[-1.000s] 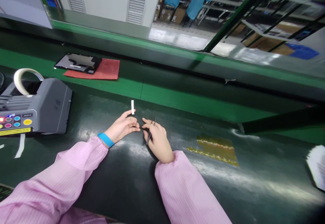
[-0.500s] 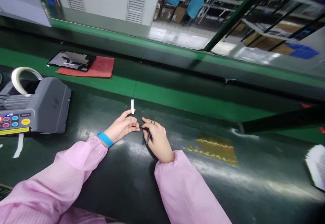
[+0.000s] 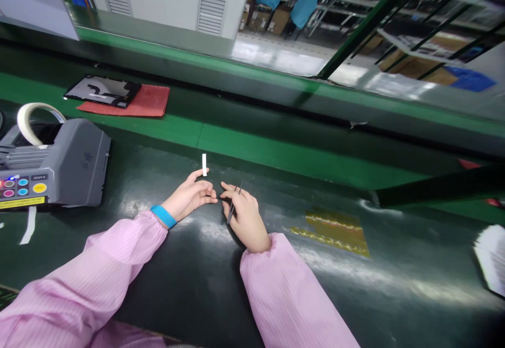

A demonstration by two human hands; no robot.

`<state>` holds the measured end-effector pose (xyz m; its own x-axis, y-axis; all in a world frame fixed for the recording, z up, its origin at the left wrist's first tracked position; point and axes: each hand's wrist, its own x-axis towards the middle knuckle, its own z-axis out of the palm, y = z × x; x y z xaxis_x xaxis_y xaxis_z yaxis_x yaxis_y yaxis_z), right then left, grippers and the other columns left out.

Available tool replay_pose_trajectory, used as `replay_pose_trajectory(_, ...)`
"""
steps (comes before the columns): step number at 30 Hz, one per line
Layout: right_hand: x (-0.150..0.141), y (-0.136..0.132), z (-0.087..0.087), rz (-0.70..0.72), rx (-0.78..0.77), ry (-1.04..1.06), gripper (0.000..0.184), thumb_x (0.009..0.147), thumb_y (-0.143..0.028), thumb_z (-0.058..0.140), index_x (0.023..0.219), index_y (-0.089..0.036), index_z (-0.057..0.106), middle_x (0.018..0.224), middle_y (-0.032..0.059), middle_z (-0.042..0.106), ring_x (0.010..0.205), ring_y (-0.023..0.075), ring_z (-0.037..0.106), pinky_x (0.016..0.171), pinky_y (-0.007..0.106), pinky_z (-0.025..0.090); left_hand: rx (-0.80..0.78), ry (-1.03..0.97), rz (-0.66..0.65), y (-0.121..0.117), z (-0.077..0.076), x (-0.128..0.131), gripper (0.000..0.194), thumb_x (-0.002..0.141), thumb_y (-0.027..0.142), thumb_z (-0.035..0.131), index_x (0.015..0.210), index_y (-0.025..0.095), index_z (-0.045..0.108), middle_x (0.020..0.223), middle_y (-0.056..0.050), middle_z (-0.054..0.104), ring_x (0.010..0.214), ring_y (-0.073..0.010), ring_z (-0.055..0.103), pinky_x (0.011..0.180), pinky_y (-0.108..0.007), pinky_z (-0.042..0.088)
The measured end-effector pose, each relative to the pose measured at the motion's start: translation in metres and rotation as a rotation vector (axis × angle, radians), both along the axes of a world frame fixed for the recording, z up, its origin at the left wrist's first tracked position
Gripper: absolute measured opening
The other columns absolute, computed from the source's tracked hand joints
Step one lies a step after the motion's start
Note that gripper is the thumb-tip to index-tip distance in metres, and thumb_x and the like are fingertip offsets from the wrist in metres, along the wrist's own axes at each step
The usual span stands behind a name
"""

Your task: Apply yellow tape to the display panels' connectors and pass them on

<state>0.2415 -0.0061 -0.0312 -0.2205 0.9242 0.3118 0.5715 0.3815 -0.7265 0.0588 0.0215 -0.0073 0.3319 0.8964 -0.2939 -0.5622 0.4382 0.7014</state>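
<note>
A short strip of white tape (image 3: pixel 204 164) stands up from the outstretched index fingertip of my left hand (image 3: pixel 193 194), seeming to cling there. That hand's other fingers curl loosely, and a blue band is round the wrist. Close by on the right, my right hand (image 3: pixel 245 216) has dark tweezers (image 3: pixel 232 210) tucked between its fingers, pointing up and away. The fingertips of both hands nearly meet just above the dark work surface (image 3: pixel 189 279). Whether my thumb presses the tweezers is hard to see.
A grey tape dispenser (image 3: pixel 81 164) carries a tape roll (image 3: pixel 27 123) at left; a cut strip (image 3: pixel 28 226) hangs from its front. A flat display panel (image 3: pixel 104 89) overlaps a red mat (image 3: pixel 152 101) on the green belt (image 3: pixel 244 145). Yellow film (image 3: pixel 335 229) lies at right, near a dark post (image 3: pixel 434 187).
The green belt's seam, the red mat and the display panel on it have shifted slightly left. My hands have stayed almost still, with the tape strip tipping a little left.
</note>
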Motion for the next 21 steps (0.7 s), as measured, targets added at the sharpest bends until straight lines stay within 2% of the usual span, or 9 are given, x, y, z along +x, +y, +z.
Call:
replay_pose_trajectory(2, 0.001, 0.0001, -0.0011, -0.049, -0.012, 0.164, 0.01, 0.088, -0.024, 0.061, 0.097, -0.027, 0.057, 0.119, 0.0098, 0.072, 0.111, 0.0281, 0.064, 0.096, 0.05, 0.047, -0.001, 0.003, -0.001, 0.0001, 0.0002, 0.0, 0.052, 0.078, 0.014, 0.071, 0.123, 0.017, 0.044, 0.072, 0.004, 0.058, 0.071, -0.015, 0.064, 0.075, -0.034, 0.055)
replay_pose_trajectory(4, 0.0035, 0.0016, -0.0026, -0.128, 0.008, 0.279, 0.014, 0.091, -0.031, 0.06, 0.098, -0.026, 0.049, 0.104, 0.0087, 0.071, 0.094, 0.0235, 0.067, 0.083, 0.04, 0.052, 0.0, 0.005, 0.0, 0.0001, 0.0009, 0.0002, 0.053, 0.079, 0.013, 0.069, 0.124, 0.017, 0.043, 0.071, 0.004, 0.058, 0.07, -0.0149, 0.064, 0.076, -0.034, 0.055)
replay_pose_trajectory(6, 0.0065, 0.0041, -0.0043, -0.201, 0.035, 0.347, 0.017, 0.093, -0.035, 0.056, 0.096, -0.027, 0.041, 0.091, 0.0046, 0.064, 0.08, 0.0189, 0.063, 0.073, 0.034, 0.051, -0.001, 0.007, 0.001, -0.0002, 0.0018, 0.0004, 0.053, 0.079, 0.012, 0.068, 0.125, 0.017, 0.043, 0.071, 0.004, 0.058, 0.07, -0.015, 0.064, 0.075, -0.035, 0.055)
replay_pose_trajectory(8, 0.0084, 0.0065, -0.0056, -0.24, 0.048, 0.397, 0.02, 0.094, -0.036, 0.056, 0.094, -0.027, 0.038, 0.084, 0.0008, 0.058, 0.072, 0.0157, 0.058, 0.069, 0.031, 0.049, -0.003, 0.01, 0.003, -0.0005, 0.0027, 0.0007, 0.053, 0.079, 0.012, 0.068, 0.125, 0.017, 0.043, 0.071, 0.004, 0.059, 0.069, -0.0151, 0.064, 0.075, -0.034, 0.055)
replay_pose_trajectory(11, 0.0076, 0.0076, -0.0072, -0.246, 0.031, 0.432, 0.024, 0.092, -0.036, 0.06, 0.093, -0.027, 0.037, 0.081, -0.0012, 0.054, 0.066, 0.0135, 0.054, 0.065, 0.029, 0.047, -0.008, 0.011, 0.006, -0.0008, 0.0034, 0.0009, 0.052, 0.08, 0.012, 0.069, 0.125, 0.017, 0.043, 0.073, 0.003, 0.06, 0.07, -0.0151, 0.065, 0.075, -0.034, 0.055)
replay_pose_trajectory(17, 0.0038, 0.0044, -0.0086, -0.218, -0.018, 0.428, 0.028, 0.088, -0.037, 0.064, 0.088, -0.027, 0.038, 0.08, -0.0018, 0.058, 0.058, 0.0115, 0.05, 0.059, 0.027, 0.046, -0.013, 0.013, 0.005, -0.0006, 0.0025, 0.0009, 0.052, 0.079, 0.012, 0.071, 0.124, 0.018, 0.046, 0.075, 0.003, 0.061, 0.07, -0.0152, 0.066, 0.075, -0.034, 0.055)
replay_pose_trajectory(21, 0.0048, 0.0021, -0.0056, -0.204, -0.002, 0.375, 0.029, 0.087, -0.034, 0.066, 0.084, -0.027, 0.038, 0.084, 0.0015, 0.066, 0.066, 0.0161, 0.059, 0.067, 0.032, 0.05, -0.008, 0.017, 0.003, -0.0004, 0.0016, 0.0005, 0.052, 0.079, 0.012, 0.069, 0.125, 0.018, 0.046, 0.076, 0.003, 0.062, 0.071, -0.0152, 0.066, 0.075, -0.034, 0.055)
